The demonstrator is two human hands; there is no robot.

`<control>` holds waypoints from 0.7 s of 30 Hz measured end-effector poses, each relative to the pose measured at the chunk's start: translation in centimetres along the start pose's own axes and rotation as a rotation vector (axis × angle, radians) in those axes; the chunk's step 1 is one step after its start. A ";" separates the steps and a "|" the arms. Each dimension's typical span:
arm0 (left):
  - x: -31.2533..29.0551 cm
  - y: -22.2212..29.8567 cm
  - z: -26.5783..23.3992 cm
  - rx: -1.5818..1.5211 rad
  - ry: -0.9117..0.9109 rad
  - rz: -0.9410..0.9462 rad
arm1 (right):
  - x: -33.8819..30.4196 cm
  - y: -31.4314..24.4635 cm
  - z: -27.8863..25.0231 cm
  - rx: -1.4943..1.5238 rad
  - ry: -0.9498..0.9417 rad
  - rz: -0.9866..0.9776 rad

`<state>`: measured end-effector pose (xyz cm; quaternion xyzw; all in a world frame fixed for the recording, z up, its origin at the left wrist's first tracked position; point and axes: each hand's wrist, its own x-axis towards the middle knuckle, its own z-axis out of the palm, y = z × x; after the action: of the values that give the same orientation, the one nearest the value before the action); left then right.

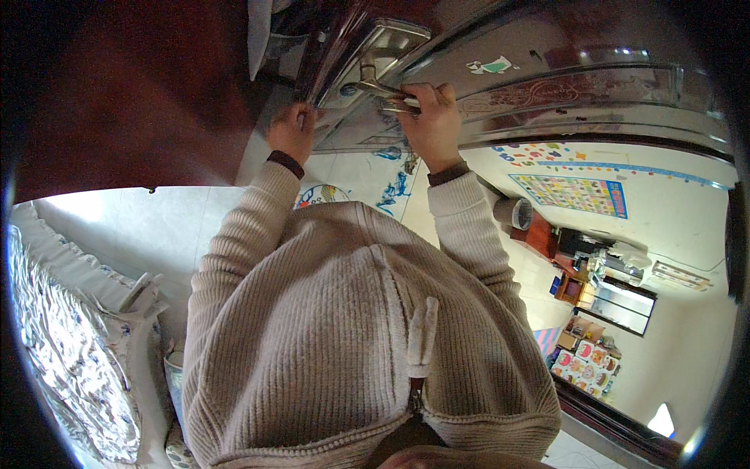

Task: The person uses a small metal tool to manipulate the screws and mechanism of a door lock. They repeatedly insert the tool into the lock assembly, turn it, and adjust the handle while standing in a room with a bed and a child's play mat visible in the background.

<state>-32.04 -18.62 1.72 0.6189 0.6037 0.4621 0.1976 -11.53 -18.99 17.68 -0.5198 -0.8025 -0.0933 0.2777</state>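
Note:
A dark brown door [562,90] with carved panels fills the upper right. On it is a metal lock plate [391,43] with a lever door handle [373,84]. My right hand [436,125] has its fingers wrapped round the free end of this handle. Close to the door's edge, below and left of the lock plate, is my left hand [292,133]. Its fingers are curled closed, and what they hold, if anything, is hidden. Both forearms reach up in ribbed beige sleeves.
A dark red panel [133,94] takes up the upper left. Lower left stands a bed [74,344] with a patterned cover. Through the doorway at right show a wall poster [574,194], a bin [513,213] and a cluttered wooden desk [539,234].

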 end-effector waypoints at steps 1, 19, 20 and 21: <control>0.2 -0.1 0.2 0.028 0.018 0.016 | -0.1 0.1 0.1 -0.006 0.004 -0.013; 5.0 -5.0 -0.9 -0.106 -0.357 -0.039 | -9.0 -7.0 12.8 0.783 -0.334 0.747; 5.4 -4.9 -1.1 -0.115 -0.401 -0.057 | -9.2 -7.3 13.7 0.753 -0.292 0.771; 5.5 -5.0 -1.2 -0.157 -0.428 -0.068 | -9.0 -7.8 14.2 0.718 -0.252 0.797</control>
<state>-36.72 -12.93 0.11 0.6649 0.5307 0.3589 0.3839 -20.63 -23.22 2.16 -0.6630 -0.5520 0.3617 0.3534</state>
